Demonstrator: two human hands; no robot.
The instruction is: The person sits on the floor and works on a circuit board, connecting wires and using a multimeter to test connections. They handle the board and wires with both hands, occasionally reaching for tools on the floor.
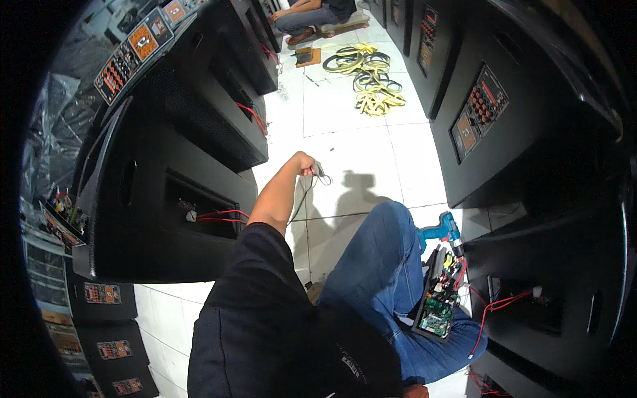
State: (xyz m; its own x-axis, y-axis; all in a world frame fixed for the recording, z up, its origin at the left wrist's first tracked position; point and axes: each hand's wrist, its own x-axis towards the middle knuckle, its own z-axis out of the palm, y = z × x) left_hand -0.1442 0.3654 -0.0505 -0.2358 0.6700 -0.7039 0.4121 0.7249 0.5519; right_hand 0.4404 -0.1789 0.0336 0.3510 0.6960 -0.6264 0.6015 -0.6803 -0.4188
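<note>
A cable [306, 198] is near the view's centre, grasped in the left hand [305, 164]. From it, yellow-black coils [378, 103] lie at one o'clock, a drill [450, 229] at four, a circuit board [437, 312] and the right hand [416, 392], grip untellable, at five.

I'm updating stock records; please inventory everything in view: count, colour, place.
Cabinets: at least eight, black, both sides
Control panels: several, orange and black, on cabinets
Wires: several, red, at cabinet openings
Circuit assemblies: two, multicoloured, against legs and at left cabinet
Drill: one, blue, beside legs
Straps: count unclear, yellow and black, upper centre
Flat piece: one, brown, top centre
Plastic sheeting: count unclear, greyish, far left
Floor tiles: many, white, centre
Co-worker: one, grey trousers, top centre
Cable: one, dark, in left hand
Shirt: one, black, lower centre
Left hand: one, bare, centre
Legs: two, blue jeans, lower right
</note>
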